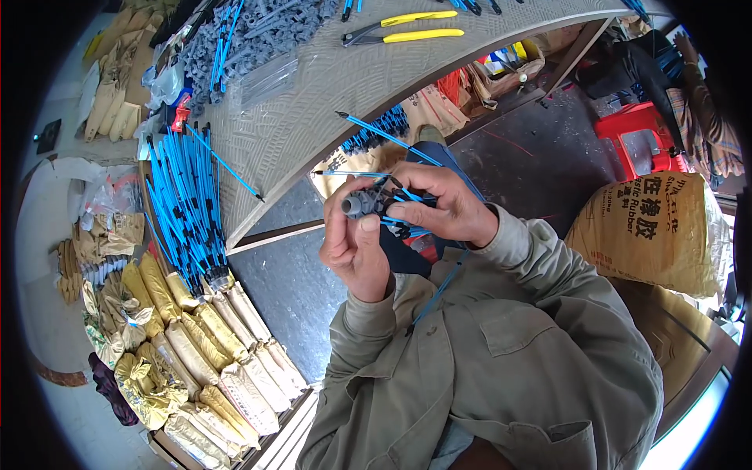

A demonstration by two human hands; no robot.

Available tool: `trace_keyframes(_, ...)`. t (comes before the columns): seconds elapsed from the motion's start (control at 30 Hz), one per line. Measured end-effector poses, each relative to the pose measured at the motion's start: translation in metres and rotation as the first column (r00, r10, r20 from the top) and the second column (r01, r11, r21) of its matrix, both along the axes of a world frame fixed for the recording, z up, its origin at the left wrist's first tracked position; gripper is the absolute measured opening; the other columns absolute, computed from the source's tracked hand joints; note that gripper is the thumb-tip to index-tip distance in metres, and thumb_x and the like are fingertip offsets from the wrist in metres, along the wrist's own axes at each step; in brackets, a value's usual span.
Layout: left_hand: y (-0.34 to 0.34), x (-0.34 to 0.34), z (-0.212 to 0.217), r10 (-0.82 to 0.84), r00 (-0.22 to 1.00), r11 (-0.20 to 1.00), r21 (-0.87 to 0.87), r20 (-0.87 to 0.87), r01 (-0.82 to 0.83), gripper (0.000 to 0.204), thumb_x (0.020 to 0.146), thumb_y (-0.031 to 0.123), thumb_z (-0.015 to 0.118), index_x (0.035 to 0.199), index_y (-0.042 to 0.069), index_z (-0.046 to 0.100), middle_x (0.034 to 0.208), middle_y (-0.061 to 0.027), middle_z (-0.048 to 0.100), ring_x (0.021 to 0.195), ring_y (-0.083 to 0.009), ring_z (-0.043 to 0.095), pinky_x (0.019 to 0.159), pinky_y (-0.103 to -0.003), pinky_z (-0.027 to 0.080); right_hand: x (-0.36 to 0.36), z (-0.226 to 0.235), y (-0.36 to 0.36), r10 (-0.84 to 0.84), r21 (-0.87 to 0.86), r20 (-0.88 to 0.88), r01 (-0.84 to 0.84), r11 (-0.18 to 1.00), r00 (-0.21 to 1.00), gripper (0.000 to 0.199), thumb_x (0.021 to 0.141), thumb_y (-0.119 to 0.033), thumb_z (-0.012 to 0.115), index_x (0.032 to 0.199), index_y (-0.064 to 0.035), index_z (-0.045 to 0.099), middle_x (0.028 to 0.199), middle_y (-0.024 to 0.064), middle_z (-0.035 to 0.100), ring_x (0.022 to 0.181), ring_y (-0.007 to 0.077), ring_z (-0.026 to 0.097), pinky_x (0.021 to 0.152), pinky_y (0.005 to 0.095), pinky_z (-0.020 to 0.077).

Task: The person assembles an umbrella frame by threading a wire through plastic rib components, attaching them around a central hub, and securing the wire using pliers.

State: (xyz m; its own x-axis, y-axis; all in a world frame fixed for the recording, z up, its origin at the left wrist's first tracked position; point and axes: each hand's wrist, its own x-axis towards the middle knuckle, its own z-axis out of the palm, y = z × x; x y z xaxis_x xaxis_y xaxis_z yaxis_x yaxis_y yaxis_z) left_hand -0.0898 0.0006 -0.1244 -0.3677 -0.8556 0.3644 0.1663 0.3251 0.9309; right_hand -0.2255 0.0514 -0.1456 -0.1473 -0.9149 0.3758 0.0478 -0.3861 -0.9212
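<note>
My left hand (354, 247) grips a small grey plastic connector (362, 204) between thumb and fingers, close to my chest. My right hand (440, 205) is closed around a bunch of thin blue rods with black tips (388, 135), touching the connector from the right. The rods stick out up and left toward the table and down over my olive jacket sleeve (440, 288). Both hands meet just below the table's front edge.
A patterned table (329, 86) carries a pile of grey connectors (258, 31), yellow-handled pliers (407, 30) and a fan of blue rods (184, 204). Tan paper-wrapped bundles (211, 345) lie left. A yellow sack (654, 231), a red stool (638, 137) and another person (705, 117) are right.
</note>
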Motion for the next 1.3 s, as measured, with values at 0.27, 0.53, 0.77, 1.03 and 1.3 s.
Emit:
trace_keyframes(0.27,0.001,0.0,-0.006,0.056,0.994,0.998,0.039,-0.092,-0.052,0.037,0.087,0.025,0.06,0.104,-0.007,0.058,0.103,-0.0136,0.059,0.107,-0.0231,0.053,0.098,-0.038,0.036,0.026,-0.023,0.013,-0.507,-0.315,-0.24,0.428,0.847,0.827,0.033,0.078,-0.003,0.066,0.108,0.002,0.055,0.088,0.0113,0.059,0.076,0.0204,0.058,0.066,0.028,0.0453)
trace_keyframes(0.53,0.001,0.004,-0.007,0.033,0.995,0.998,0.051,-0.097,-0.028,0.039,0.088,0.027,0.058,0.104,-0.008,0.058,0.105,-0.0135,0.059,0.109,-0.0246,0.053,0.096,-0.036,0.037,-0.018,-0.017,-0.005,-0.073,-0.253,-0.188,0.024,0.967,0.979,0.04,0.076,0.003,0.064,0.116,-0.0013,0.058,0.092,0.0145,0.061,0.074,0.0256,0.062,0.062,0.0297,0.0495)
trace_keyframes(0.77,0.006,0.004,-0.007,0.079,0.997,0.997,0.004,-0.019,-0.079,0.041,0.09,0.03,0.054,0.105,-0.008,0.056,0.107,-0.0141,0.057,0.11,-0.0247,0.051,0.096,-0.036,0.036,-0.01,-0.019,0.001,-0.3,-0.415,-0.434,0.107,0.903,0.85,0.046,0.072,0.006,0.062,0.116,-0.0043,0.059,0.091,0.0126,0.061,0.07,0.0245,0.062,0.059,0.0298,0.051)
trace_keyframes(1.03,0.013,0.003,-0.007,0.093,0.991,0.983,-0.164,0.092,-0.077,0.041,0.094,0.031,0.045,0.109,-0.007,0.05,0.107,-0.0152,0.056,0.109,-0.0292,0.052,0.103,-0.046,0.031,0.002,-0.015,0.018,-0.455,-0.455,-0.541,0.209,0.866,0.708,0.058,0.067,-0.001,0.064,0.123,-0.0112,0.055,0.09,0.0077,0.061,0.069,0.0212,0.061,0.059,0.0302,0.0508)
trace_keyframes(1.3,0.013,-0.005,-0.015,0.009,0.999,0.978,-0.21,0.034,-0.001,0.042,0.095,0.034,0.039,0.11,-0.005,0.039,0.109,-0.0232,0.055,0.106,-0.0343,0.054,0.104,-0.05,0.028,-0.007,-0.015,0.016,-0.232,-0.288,-0.319,0.14,0.947,0.919,0.044,0.064,0.001,0.064,0.108,-0.0043,0.061,0.088,0.0076,0.059,0.068,0.0236,0.059,0.057,0.032,0.0482)
